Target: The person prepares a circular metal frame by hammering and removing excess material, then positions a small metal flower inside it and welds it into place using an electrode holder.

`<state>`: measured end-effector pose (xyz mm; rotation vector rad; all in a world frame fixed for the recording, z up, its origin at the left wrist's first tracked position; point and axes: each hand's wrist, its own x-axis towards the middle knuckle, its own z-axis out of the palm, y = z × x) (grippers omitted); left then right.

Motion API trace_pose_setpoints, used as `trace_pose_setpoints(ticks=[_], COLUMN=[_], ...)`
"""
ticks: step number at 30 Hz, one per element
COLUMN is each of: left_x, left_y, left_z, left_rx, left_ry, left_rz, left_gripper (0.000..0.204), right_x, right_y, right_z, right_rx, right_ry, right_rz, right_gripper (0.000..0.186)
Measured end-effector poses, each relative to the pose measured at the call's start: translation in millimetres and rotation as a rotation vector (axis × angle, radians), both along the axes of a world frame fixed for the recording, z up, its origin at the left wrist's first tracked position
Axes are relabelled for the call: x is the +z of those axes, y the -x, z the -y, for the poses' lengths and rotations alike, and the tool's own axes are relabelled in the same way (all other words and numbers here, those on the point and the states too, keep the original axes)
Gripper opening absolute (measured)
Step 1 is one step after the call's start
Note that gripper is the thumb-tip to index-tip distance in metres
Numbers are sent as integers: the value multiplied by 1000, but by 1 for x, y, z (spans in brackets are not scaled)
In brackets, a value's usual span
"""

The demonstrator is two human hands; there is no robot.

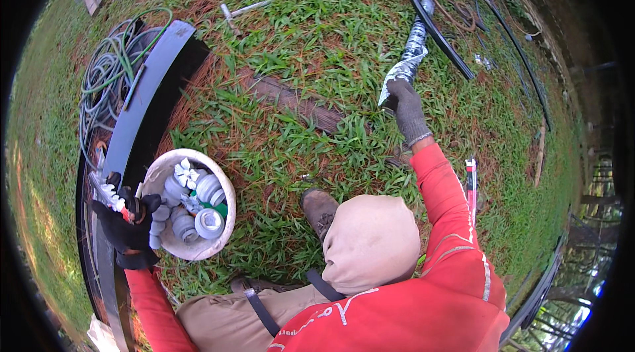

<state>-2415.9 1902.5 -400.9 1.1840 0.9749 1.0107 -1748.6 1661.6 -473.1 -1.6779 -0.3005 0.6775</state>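
Note:
My left hand, in a black glove, is closed on a small red and dark object that I cannot make out, beside crumpled white material on the dark beam. Right of it sits a whitish bucket holding several grey plastic fittings. My right hand, in a grey glove, grips the near end of a long tube with silvery, printed wrapping, torn near my hand.
A tangled hose lies at upper left. A black curved pipe and brown ring lie at upper right. A wooden plank, a small pipe piece and a striped stick lie on the grass.

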Motion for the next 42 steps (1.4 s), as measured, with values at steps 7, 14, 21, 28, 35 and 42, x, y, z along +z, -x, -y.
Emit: trace_pose_setpoints(ticks=[7, 14, 21, 28, 35, 42], left_x=[0, -1, -8, 0, -23, -21], left_y=[-16, -27, 3, -25, -7, -3], left_z=[-2, -8, -20, -5, -8, 5], left_rx=[74, 88, 23, 85, 125, 173], left_ry=[328, 376, 347, 381, -395, -736], left_rz=[291, 346, 429, 467, -246, -731], left_gripper=[73, 68, 61, 61, 65, 86], right_x=[-17, -32, 20, 166, 175, 137], right_y=[-17, -13, -92, -249, -187, -41], right_z=[74, 124, 115, 116, 4, -112], right_rx=[-168, -260, -366, -688, -193, 425], right_ry=[19, 60, 249, 910, 716, 469], right_rz=[-31, -13, 48, 900, 1229, 1240], right_gripper=[34, 37, 37, 78, 80, 74])
